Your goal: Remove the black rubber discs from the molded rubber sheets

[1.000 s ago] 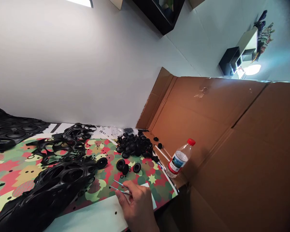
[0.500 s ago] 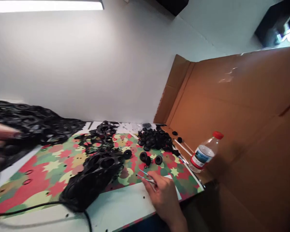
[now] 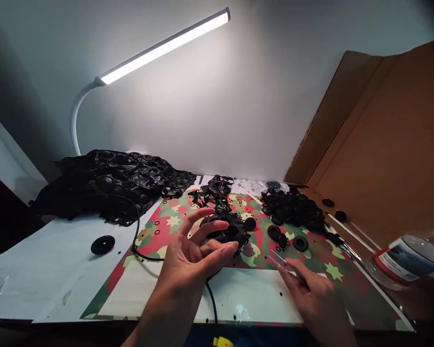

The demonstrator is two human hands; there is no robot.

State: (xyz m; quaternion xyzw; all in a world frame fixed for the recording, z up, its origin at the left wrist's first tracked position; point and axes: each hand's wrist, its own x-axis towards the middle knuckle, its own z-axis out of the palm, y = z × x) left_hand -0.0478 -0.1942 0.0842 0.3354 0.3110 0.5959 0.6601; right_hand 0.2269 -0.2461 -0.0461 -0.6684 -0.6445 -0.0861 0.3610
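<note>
My left hand (image 3: pixel 191 255) is in the middle of the view, fingers curved and spread apart, with nothing visibly held. Just behind its fingertips lies a black rubber sheet with round holes (image 3: pixel 240 235), partly hidden by the hand; I cannot tell whether they touch. My right hand (image 3: pixel 311 289) grips a pair of thin metal tweezers (image 3: pixel 279 260), whose tips are apart and point toward the mat. Beyond the tips lie a few black rubber discs, one of them ring-shaped (image 3: pixel 301 243).
A large heap of black rubber sheets (image 3: pixel 108 188) lies at the left, a pile of black discs (image 3: pixel 292 209) at the back right. A single disc (image 3: pixel 103 245) rests on white paper. A black cable (image 3: pixel 137 226) crosses the patterned mat (image 3: pixel 334 270). A bottle (image 3: pixel 401 262) stands near the cardboard wall (image 3: pixel 390 144).
My left hand has come from the far left, by the rubber heap, to the middle. The view has swung left, bringing in the lamp and the single disc. My right hand still holds the tweezers.
</note>
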